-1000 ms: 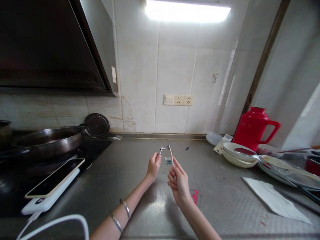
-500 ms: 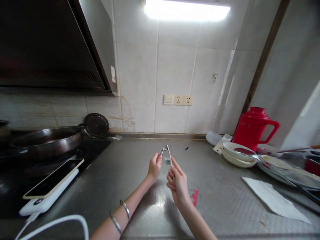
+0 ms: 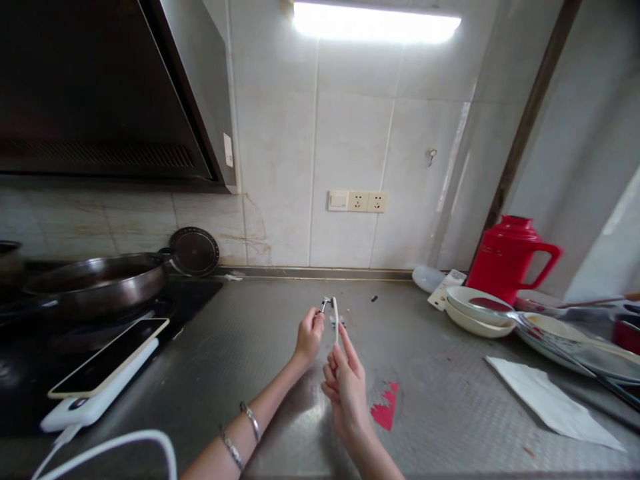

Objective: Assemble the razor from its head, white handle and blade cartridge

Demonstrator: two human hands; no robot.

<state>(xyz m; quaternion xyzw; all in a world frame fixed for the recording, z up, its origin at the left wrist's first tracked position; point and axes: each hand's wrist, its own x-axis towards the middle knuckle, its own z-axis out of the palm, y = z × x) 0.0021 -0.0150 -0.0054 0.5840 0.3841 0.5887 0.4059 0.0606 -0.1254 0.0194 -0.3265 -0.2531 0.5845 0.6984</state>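
My left hand [image 3: 309,338] is closed around a small silver tool [image 3: 325,305] with a short crosswise head, like a razor; fingers cover its handle. Upright in my right hand [image 3: 345,387] is a slim white toothbrush [image 3: 336,320], its dark bristle end facing left against or very close to the metal head. Whether the two touch is too small to tell. My right index finger lies along the white handle. Just behind the hands, a small clear and bluish piece [image 3: 341,324] rests on the metal counter [image 3: 240,347], partly hidden by the toothbrush.
At left, a pan [image 3: 100,283] sits on the stove, near a phone [image 3: 110,357] on a white power bank [image 3: 95,400]. To the right are stacked bowls [image 3: 475,323], a red thermos [image 3: 505,260] and a white napkin [image 3: 550,400]. A red scrap [image 3: 385,412] lies near my right wrist.
My right hand has moved left and slightly down, bringing the toothbrush's head beside the metal tool. More of the red scrap shows. My left hand stays nearly in place.
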